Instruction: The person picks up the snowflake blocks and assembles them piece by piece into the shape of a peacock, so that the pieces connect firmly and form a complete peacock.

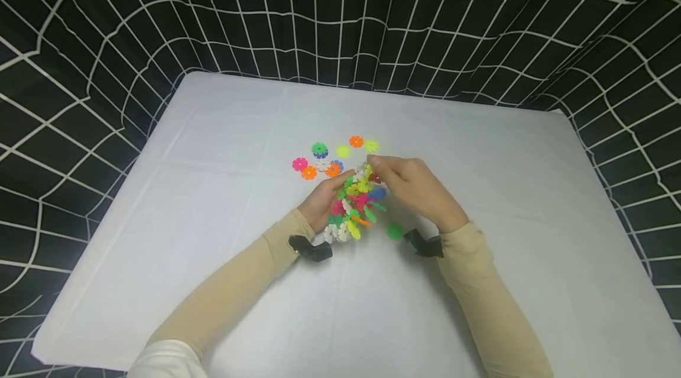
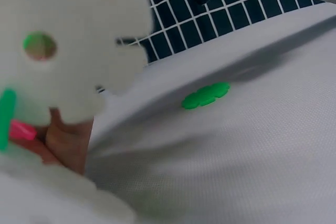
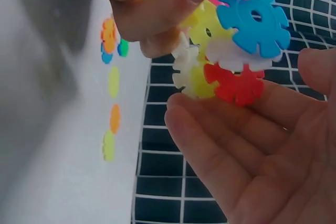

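My left hand (image 1: 317, 203) grips a cluster of interlocking flower-shaped plastic discs (image 1: 363, 200), held over the white table. Green, yellow, pink, white, blue and orange pieces are slotted together at various angles. On the far side is my right hand (image 1: 422, 191), its fingers reaching to the cluster's far end. In the right wrist view these fingers (image 3: 210, 150) lie fairly straight beside a red disc (image 3: 236, 85), with the thumb apart. A blue disc (image 3: 257, 22) sticks out nearby. Large blurred white discs (image 2: 79, 3) hide most of my left hand in the left wrist view.
A loose green disc (image 1: 395, 231) lies near my right wrist. Beyond the hands are several scattered discs, among them pink (image 1: 300, 164), orange (image 1: 356, 141) and yellow (image 1: 371, 145) ones. A black curtain with white grid lines (image 1: 340, 11) surrounds the table (image 1: 239, 123).
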`<state>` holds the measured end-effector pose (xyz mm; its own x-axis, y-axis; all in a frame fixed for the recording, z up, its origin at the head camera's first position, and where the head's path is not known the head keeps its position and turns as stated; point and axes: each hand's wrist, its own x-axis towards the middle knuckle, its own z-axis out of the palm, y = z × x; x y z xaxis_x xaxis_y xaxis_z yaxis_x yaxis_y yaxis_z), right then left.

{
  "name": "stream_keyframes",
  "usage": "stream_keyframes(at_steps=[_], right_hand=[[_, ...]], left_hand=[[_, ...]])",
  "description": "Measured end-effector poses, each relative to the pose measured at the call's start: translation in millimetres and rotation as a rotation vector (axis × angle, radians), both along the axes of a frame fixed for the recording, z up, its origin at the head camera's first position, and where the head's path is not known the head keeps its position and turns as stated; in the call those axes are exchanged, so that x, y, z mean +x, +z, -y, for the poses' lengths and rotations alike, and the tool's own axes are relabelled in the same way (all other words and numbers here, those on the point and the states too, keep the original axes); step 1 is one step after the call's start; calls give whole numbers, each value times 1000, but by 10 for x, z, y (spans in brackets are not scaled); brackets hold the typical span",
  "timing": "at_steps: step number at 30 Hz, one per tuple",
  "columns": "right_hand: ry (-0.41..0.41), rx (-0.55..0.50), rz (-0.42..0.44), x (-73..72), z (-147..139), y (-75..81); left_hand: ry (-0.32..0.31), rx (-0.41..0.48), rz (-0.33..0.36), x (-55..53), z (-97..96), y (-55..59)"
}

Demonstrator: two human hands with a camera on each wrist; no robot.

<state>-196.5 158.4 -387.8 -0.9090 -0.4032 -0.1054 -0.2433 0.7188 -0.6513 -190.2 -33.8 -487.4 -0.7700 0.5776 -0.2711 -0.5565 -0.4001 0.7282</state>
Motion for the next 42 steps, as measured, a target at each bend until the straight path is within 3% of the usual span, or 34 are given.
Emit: stream_keyframes(at_steps=[7, 16, 23, 28, 32, 34, 37, 42], right_hand=[[-5, 6, 25, -6, -34, 38], [-32, -7, 50, -9, -37, 34], [-26, -14, 51, -28, -41, 7], [-25, -40, 51, -63, -40, -27], [-22, -53, 70, -79, -17, -51], [-37, -60, 83, -86, -6, -63], [-102, -108, 107, -116, -11, -95], [-227, -189, 187, -178, -41, -172]], left_hand=[[-12, -165, -29, 24, 30, -6], [-10, -109, 9, 34, 48, 5], [-48, -70, 42, 16, 43, 23], [-20, -101, 20, 5, 46, 23], [-18, -47, 36, 0, 54, 17], [-17, -38, 44, -1, 48, 11], [6, -92, 25, -1, 16, 3], [12, -223, -66, 3, -83, -2]])
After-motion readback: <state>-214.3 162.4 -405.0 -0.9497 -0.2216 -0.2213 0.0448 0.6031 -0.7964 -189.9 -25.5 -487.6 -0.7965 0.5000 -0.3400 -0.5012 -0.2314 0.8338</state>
